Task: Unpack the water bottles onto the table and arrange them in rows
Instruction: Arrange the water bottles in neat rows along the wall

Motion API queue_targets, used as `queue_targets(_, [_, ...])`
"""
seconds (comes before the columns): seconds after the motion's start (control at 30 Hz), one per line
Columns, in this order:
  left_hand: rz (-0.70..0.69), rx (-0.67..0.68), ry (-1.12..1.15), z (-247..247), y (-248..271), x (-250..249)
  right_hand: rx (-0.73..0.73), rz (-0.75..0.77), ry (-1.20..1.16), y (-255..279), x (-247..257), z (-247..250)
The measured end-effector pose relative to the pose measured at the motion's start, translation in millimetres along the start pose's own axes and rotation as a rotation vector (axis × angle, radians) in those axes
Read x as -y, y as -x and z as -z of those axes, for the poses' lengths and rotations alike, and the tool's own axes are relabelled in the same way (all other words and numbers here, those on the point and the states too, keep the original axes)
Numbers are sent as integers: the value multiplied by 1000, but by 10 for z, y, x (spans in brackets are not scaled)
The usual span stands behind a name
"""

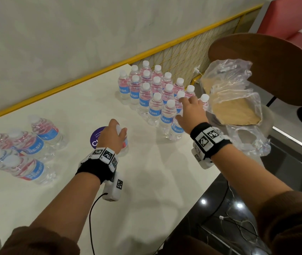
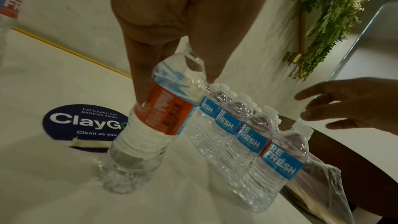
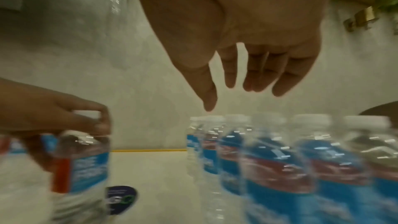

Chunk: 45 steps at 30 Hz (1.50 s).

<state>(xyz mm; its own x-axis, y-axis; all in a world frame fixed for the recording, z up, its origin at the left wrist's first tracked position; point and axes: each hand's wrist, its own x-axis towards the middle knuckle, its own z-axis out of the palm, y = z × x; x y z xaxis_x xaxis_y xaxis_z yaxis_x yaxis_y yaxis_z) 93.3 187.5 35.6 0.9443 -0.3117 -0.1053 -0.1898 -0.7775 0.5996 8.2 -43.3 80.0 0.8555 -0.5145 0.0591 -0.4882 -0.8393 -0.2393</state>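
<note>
Under our left hand, which grips a bottle by its neck on the tabletop, nothing wobbles; our right hand, fingers spread above the rows, could topple them.

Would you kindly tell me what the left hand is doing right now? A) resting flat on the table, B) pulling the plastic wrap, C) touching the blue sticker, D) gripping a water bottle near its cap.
D: the left hand grips a bottle around its neck and cap, standing by the blue sticker, while the right hand reaches open over the rows of bottles.
</note>
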Motion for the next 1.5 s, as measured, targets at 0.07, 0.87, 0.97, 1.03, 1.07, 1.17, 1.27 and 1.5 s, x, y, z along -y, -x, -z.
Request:
queue_targets(0.07, [3, 49, 8, 33, 5, 20, -35, 132, -188, 218, 224, -91])
queue_targets(0.87, [179, -638, 494, 868, 687, 2107, 308, 117, -411, 667, 1642, -753])
queue_targets(0.97, [202, -589, 516, 808, 617, 2151, 333, 113, -356, 683, 1584, -695])
queue_targets(1.03, [170, -576, 498, 778, 588, 2130, 350, 106, -323, 688, 1518, -656])
queue_targets(1.07, [155, -556, 477, 757, 576, 2098, 356, 105, -310, 686, 1478, -637])
queue_targets(1.17, [162, -446, 324, 650, 564, 1926, 361, 97, -278, 678, 1326, -581])
queue_targets(1.27, [88, -341, 310, 467, 503, 1595, 348, 84, -254, 674, 1144, -530])
queue_targets(1.5, [-31, -108, 455, -16, 8, 739, 312, 20, -257, 561, 725, -450])
